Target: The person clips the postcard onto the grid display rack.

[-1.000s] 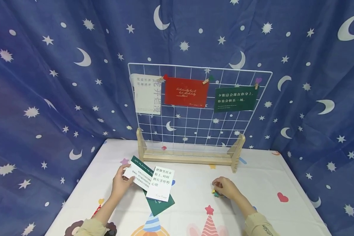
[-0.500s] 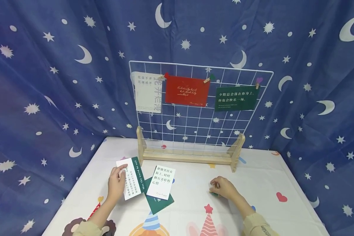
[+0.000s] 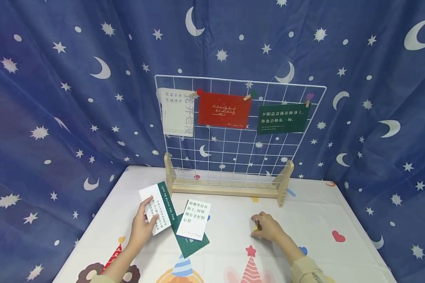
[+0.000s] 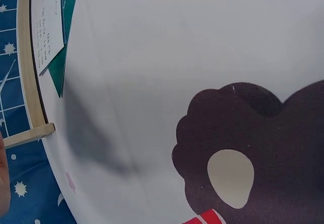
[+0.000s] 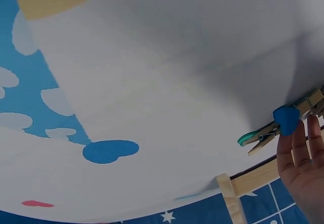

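Observation:
My left hand (image 3: 140, 229) pinches a white card with a green strip (image 3: 158, 202) along its right side, thumb on its face. That card's lower right meets a green card (image 3: 191, 247), on which a white card with dark writing (image 3: 194, 216) lies. My right hand (image 3: 270, 228) has curled fingers around small wooden clothespins, with a yellow bit (image 3: 255, 228) showing. In the right wrist view, that hand's fingers (image 5: 299, 158) touch the clothespins, one bearing a blue heart (image 5: 287, 120); a green-tipped clothespin (image 5: 260, 135) sticks out beside them. Only an edge of my left hand (image 4: 3, 178) shows in its wrist view.
Behind the hands stands a white wire grid in a wooden base (image 3: 224, 190). Clipped along its top are a white card (image 3: 175, 114), a red card (image 3: 224, 110) and a green card (image 3: 283, 118). A starry blue curtain hangs behind the patterned tablecloth (image 3: 304, 204).
My left hand has turned its card more upright and drawn it leftward off most of the other cards. The right hand has shifted slightly left over the clothespins.

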### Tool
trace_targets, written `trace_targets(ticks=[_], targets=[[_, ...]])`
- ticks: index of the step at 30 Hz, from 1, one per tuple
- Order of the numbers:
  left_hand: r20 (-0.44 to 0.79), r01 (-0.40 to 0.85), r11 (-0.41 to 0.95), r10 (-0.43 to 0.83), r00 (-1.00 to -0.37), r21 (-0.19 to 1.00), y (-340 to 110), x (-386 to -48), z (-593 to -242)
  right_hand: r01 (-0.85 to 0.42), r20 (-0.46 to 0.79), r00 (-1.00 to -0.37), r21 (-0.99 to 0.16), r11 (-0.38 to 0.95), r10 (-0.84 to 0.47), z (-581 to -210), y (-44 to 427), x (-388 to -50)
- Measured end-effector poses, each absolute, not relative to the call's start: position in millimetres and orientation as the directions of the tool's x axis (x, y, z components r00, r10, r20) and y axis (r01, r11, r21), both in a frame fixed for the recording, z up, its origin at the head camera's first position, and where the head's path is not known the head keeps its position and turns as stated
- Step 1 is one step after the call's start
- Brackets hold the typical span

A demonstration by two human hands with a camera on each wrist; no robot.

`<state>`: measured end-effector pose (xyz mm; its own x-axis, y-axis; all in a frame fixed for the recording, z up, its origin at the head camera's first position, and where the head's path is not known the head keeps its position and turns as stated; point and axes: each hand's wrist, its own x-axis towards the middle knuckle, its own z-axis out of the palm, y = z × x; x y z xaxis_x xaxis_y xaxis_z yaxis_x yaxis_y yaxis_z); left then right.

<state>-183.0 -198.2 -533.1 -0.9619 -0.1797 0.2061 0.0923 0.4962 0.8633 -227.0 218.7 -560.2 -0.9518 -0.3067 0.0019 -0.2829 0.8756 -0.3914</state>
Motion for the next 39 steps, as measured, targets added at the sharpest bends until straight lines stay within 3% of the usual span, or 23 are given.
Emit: trace_targets(ticks=[10,17,28,39], targets=[[0.224,0.094,0.421,-0.272,-0.936,0.902,-196,-177,-525,-0.309,0.09,-0.951,-0.365,0.878,-0.297,-570,220,-230],[0.301,0.143,0.488,-0.263,-0.917,0.861,-193,-175,-523,-0.312,0.121,-0.95,-0.374,0.873,-0.287,-569,220,-229],[0.362,0.145,0.597,-0.26,-0.895,0.789,-189,-172,-523,-0.212,0.17,-0.975,-0.494,0.843,-0.146,-573,224,-234],[0.301,0.127,0.599,-0.199,-0.933,0.791,-189,-165,-523,-0.128,0.144,-0.988,-0.608,0.784,-0.05,-577,227,-236]])
